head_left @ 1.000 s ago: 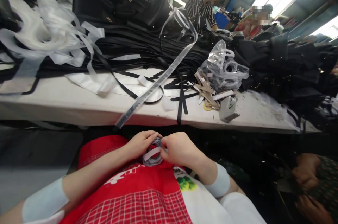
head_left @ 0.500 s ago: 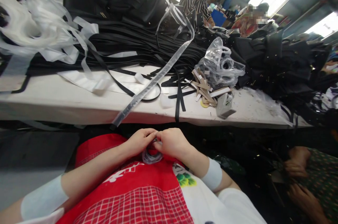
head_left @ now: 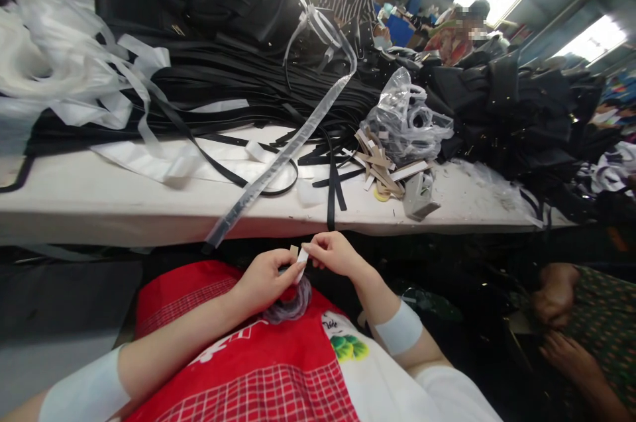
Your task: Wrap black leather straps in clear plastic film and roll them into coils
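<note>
My left hand (head_left: 268, 276) is above the red apron (head_left: 278, 342), its thumb and fingers closed on a small white strip (head_left: 301, 265) with a tan piece (head_left: 294, 250) beside it. The fingertips of my right hand (head_left: 332, 254) pinch the upper end of the same white strip. A clear, greyish-purple coil (head_left: 289, 306) hangs below my left hand, against the apron. Whether any finger holds the coil is hidden.
On the white table (head_left: 124, 200) lie black straps (head_left: 238, 77), a long clear strip (head_left: 283, 157), tan and white strips (head_left: 380, 167), a tape dispenser (head_left: 420, 198) and a plastic bag (head_left: 407, 120). Another person's hands (head_left: 556, 322) are at the right.
My hands, together over the coil before, have moved slightly apart. The white strip and the tan piece now show between them. The camera view has shifted a little.
</note>
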`<state>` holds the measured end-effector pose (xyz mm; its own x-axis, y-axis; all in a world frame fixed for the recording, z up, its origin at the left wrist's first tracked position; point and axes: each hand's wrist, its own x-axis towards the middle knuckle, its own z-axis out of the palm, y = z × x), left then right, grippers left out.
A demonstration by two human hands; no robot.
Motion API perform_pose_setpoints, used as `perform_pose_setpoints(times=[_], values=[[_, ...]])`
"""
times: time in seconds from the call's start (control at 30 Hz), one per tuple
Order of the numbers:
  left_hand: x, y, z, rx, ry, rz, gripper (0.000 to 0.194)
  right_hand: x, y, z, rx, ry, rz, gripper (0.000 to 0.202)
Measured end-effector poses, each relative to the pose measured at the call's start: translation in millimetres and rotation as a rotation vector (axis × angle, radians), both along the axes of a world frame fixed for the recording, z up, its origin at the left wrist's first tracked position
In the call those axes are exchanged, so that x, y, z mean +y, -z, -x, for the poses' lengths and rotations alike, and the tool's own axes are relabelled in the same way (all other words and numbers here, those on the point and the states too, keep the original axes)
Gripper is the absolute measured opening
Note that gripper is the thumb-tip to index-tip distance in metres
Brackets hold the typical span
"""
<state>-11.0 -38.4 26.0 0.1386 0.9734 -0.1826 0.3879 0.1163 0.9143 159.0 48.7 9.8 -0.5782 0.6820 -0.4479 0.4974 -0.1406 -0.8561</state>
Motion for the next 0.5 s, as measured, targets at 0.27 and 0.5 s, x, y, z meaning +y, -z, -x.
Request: perform_pose_setpoints(times=[0.27,0.5], values=[[-3,-1.2,-2,0.015,0.008,-0.149,0.033,-28,23.1,15,0.346,0.305,0.172,0.033],[-2,8.4,0,0.059,-0.084,-0.083,0.036,-25,-1.0,3,0.294,0.185,-0.012,0.031]])
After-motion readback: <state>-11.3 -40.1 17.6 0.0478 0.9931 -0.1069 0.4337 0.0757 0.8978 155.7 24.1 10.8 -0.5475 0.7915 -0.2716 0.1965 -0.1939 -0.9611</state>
